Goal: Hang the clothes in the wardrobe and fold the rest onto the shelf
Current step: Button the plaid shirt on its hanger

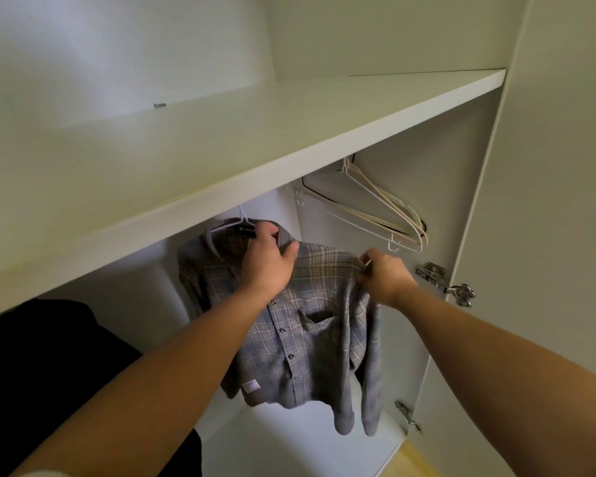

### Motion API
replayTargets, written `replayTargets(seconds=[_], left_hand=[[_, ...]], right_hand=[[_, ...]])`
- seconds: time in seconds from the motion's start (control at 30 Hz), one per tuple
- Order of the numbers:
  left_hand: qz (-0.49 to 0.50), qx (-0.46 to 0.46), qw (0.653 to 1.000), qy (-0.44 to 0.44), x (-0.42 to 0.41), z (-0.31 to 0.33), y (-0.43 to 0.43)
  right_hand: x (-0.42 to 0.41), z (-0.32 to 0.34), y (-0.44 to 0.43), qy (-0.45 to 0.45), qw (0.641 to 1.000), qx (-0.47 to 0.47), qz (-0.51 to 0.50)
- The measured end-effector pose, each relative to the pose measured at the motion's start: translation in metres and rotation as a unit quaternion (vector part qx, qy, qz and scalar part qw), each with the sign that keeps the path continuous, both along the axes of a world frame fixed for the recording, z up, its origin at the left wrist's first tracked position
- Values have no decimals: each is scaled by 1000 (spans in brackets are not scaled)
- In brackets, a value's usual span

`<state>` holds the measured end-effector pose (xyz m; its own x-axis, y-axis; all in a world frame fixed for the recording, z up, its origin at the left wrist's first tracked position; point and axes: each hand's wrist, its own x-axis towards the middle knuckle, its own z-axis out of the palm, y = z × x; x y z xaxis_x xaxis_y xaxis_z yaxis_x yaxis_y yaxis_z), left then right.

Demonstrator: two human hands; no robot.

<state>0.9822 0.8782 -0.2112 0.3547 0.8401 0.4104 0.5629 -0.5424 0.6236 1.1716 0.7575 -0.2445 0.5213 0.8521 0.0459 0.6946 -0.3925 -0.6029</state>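
1. My left hand (267,259) grips the shirt (300,339) at the collar. The fingers are curled over the top edge and the thumb is pressed on the cloth to the right.
2. My right hand (386,273) pinches the shirt's right shoulder between thumb and fingertips, just right of my left hand.
3. The shirt hangs below both hands, under the shelf (221,149), in the middle of the wardrobe opening.
4. It sits on a white hanger (236,223) whose hook rises just left of my left hand and goes out of sight behind the shelf's front edge.
5. The shirt's long axis runs up and down, with the collar at the top and the hem at the bottom. The buttoned front and chest pocket face me, and one sleeve hangs down along the right side.
6. Empty hangers (375,208) hang farther right, apart from the shirt.
7. A dark garment (49,356) lies at the near left.
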Motion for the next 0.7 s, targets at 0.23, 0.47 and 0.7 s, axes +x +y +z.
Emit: replayTargets(seconds=[0.23, 0.47, 0.7], left_hand=[[2, 38, 999, -3, 2, 13, 7], [66, 82, 993, -58, -18, 6, 15], [212, 32, 974, -78, -98, 0, 62]], right_hand=[[8, 3, -6, -35, 999, -11, 18], [4, 9, -13, 0, 998, -49, 44], [-32, 30, 2, -137, 987, 54, 70]])
